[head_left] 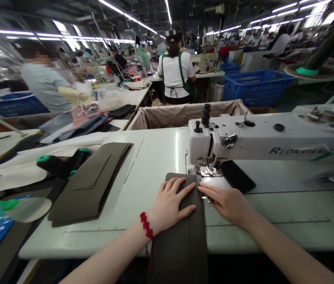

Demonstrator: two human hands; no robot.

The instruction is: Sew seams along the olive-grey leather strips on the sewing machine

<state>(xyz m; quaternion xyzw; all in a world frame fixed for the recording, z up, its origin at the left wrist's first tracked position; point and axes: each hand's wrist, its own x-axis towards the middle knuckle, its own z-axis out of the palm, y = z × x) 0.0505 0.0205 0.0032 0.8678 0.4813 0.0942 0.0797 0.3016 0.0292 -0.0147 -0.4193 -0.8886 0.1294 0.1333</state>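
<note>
A dark olive fabric panel (pixel 181 244) lies lengthwise on the sewing table, its far end close to the presser foot (pixel 211 170) and its near end hanging over the front edge. My left hand (pixel 171 203), with a red bracelet at the wrist, rests flat on the panel, fingers spread. At the panel's right edge, the fingertips of my right hand (pixel 228 203) touch the fabric. Thread snips (pixel 206 199) are tucked in that hand; only their metal tips show below the fingers. The white sewing machine (pixel 258 138) stands just beyond, to the right.
A dark phone (pixel 237 176) lies by the machine bed. Left on the table (pixel 152 154) is a stack of olive panels (pixel 92 185), beside black thread cones (pixel 53 165). A cloth-lined bin (pixel 178 114) stands behind. Co-workers sit farther off, near a blue crate (pixel 255 86).
</note>
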